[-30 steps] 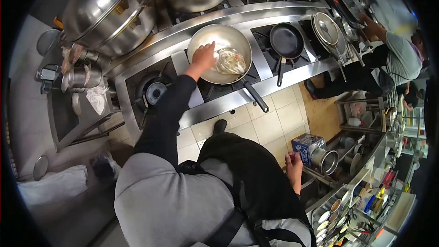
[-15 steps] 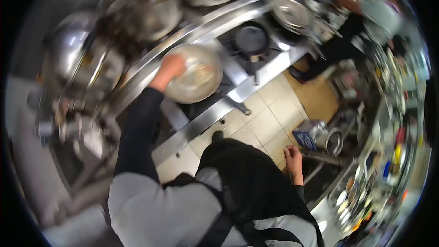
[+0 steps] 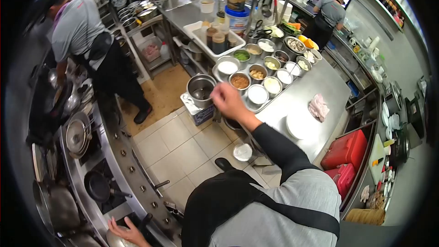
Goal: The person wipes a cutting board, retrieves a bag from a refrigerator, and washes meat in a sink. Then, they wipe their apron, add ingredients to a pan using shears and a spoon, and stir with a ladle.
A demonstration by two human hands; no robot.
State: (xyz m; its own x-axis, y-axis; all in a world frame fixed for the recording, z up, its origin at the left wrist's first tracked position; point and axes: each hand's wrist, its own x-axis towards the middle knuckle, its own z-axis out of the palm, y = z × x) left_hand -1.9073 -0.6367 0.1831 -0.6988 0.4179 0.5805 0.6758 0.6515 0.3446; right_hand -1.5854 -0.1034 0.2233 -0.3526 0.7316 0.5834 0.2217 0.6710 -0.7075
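Note:
At the bottom left, my left hand point(image 3: 125, 233) has its fingers spread over a light-coloured pan point(image 3: 111, 238) on the stove, mostly hidden by the hand and the frame edge. My right hand point(image 3: 230, 103) is stretched out with its fingers curled together. It hangs between a deep steel pot point(image 3: 200, 87) and the nearest seasoning tubs; whatever its fingers may hold, I cannot tell. Close beyond it are a tub of brown powder point(image 3: 239, 81) and a tub of white powder point(image 3: 258, 94). Several more round steel tubs stand in rows behind these.
A black frying pan point(image 3: 97, 186) and a lidded pan point(image 3: 77, 136) sit along the stove point(image 3: 116, 144). A co-worker point(image 3: 89, 36) stands at its far end. To the right, the steel counter point(image 3: 297, 105) bears a white plate point(image 3: 299, 126) and a crumpled cloth point(image 3: 318, 107).
The view has swung right, from the stove to the counter. My left hand has gone from a closed shape over the pan to spread fingers; my right hand now reaches out toward the tubs.

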